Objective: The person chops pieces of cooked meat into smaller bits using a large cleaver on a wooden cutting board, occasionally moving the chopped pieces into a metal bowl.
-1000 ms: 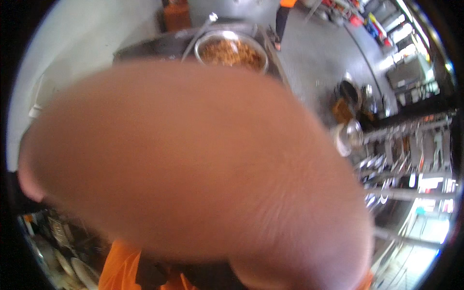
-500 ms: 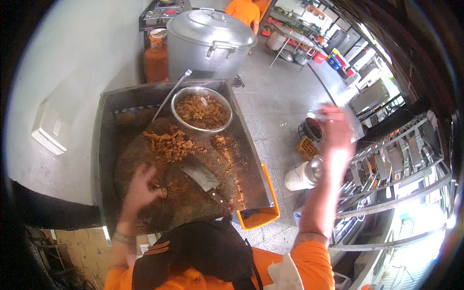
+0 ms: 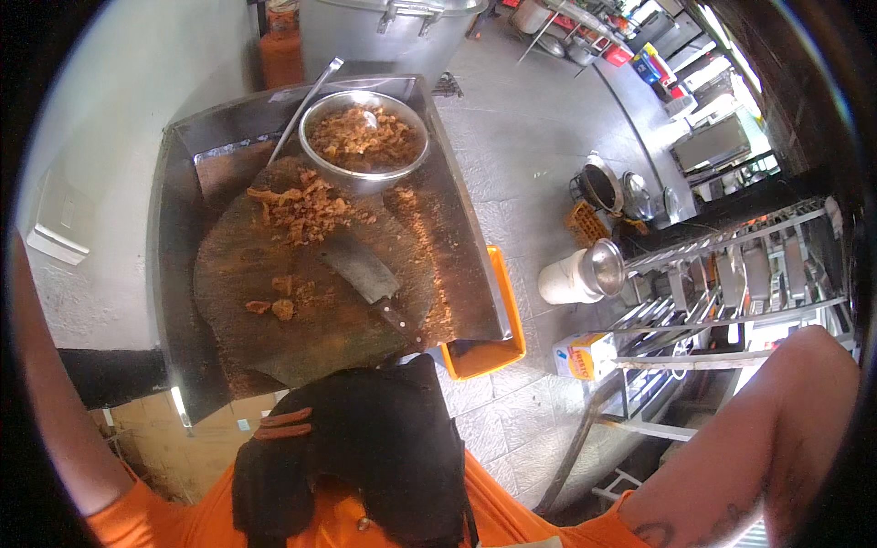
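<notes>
Neither of my hands is visible; both arms are raised, the left along the picture's left rim and the right bent at the right. On the round wooden chopping block (image 3: pixel 347 342) lies a cleaver (image 3: pixel 363 274), its dark handle toward me. Chopped browned meat (image 3: pixel 301 205) is heaped behind the blade, and a few small pieces (image 3: pixel 281 301) sit left of it. At the block's far side stands a steel bowl (image 3: pixel 315 157) filled with the same chopped meat, a spoon's tip showing in it. A long metal handle (image 3: pixel 306 110) leans beside the bowl.
A metal-walled tray (image 3: pixel 174 274) surrounds the block, with crumbs along its right side. An orange bin (image 3: pixel 512 310) hangs under its right edge. Beyond stands a large lidded pot (image 3: pixel 365 41). White bucket (image 3: pixel 562 279), cardboard box (image 3: pixel 589 356) and metal rack (image 3: pixel 731 292) stand right.
Both my hands have gone out of the picture, the left from over the block, the right from the air at the right. The view has tilted down. Cleaver and bowl stay put.
</notes>
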{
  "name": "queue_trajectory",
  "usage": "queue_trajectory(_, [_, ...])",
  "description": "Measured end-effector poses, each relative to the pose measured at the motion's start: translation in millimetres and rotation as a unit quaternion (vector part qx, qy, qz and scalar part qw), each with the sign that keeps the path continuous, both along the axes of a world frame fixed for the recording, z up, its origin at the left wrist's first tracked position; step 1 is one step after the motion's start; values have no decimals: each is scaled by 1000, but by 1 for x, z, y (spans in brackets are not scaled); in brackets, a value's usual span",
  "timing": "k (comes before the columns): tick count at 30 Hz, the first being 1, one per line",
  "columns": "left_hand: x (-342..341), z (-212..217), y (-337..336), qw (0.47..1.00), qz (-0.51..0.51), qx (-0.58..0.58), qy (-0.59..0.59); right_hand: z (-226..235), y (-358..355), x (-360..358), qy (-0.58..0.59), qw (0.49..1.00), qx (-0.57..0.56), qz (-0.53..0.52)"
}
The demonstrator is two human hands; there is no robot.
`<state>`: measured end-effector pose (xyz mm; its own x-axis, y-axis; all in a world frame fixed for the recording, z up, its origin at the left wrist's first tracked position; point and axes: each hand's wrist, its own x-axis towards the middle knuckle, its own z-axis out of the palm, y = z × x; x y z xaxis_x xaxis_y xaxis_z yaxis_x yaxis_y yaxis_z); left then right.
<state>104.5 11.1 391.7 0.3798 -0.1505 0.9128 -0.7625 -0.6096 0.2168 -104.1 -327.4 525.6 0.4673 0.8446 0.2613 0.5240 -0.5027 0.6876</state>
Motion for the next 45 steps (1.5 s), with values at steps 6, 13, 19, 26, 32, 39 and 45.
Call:
queue_trajectory(6, [-8,-27,-7,999,-12,9,50,-28,-1,17,39,998,48,-18])
queue_trajectory(13, [-15,-38,1,996,-5,16,84,-107,44,86,157,976,150,-2])
queue_trajectory(19, [-30,-73,-1,988,-10,17,151,-178,71,128,228,949,214,-33])
queue_trajectory(26, [-37,-82,2,980,-18,24,198,-209,84,148,256,928,264,-55])
queue_trajectory(32, [-39,-81,3,976,-32,18,214,-212,89,152,260,919,288,-69])
queue_trajectory(39, [-47,-86,7,974,-31,9,226,-217,92,146,263,913,303,-80])
queue_trajectory(45, [-48,-88,8,972,-26,5,233,-216,93,149,261,911,310,-76])
